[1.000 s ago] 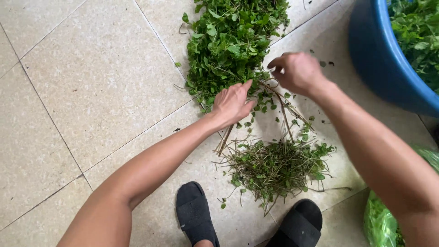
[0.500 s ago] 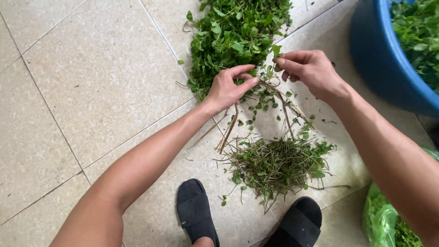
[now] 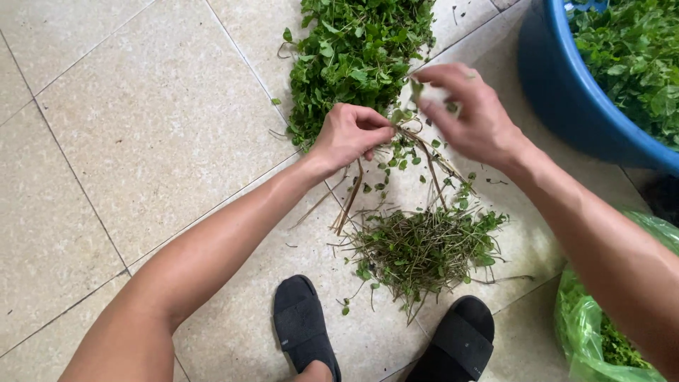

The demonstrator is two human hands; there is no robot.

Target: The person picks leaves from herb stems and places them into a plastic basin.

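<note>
My left hand (image 3: 348,134) pinches a thin bunch of brown stems (image 3: 417,152) that trail down toward the floor. My right hand (image 3: 468,107) is a little to the right and above it, with its fingertips closed on small green leaves at the top of the same sprig. A big heap of fresh green leafy plants (image 3: 353,56) lies on the tiled floor just behind both hands. Below the hands sits a smaller pile of bare stems and scraps (image 3: 421,247).
A blue plastic basin (image 3: 566,92) holding picked greens stands at the upper right. A green plastic bag (image 3: 594,325) with greens lies at the lower right. Two black sandals, the left one (image 3: 304,325) and the right one (image 3: 456,343), sit at the bottom edge.
Both hands have lifted off the floor and come together over the sprig. My right hand has moved from the stems up to its leafy tip.
</note>
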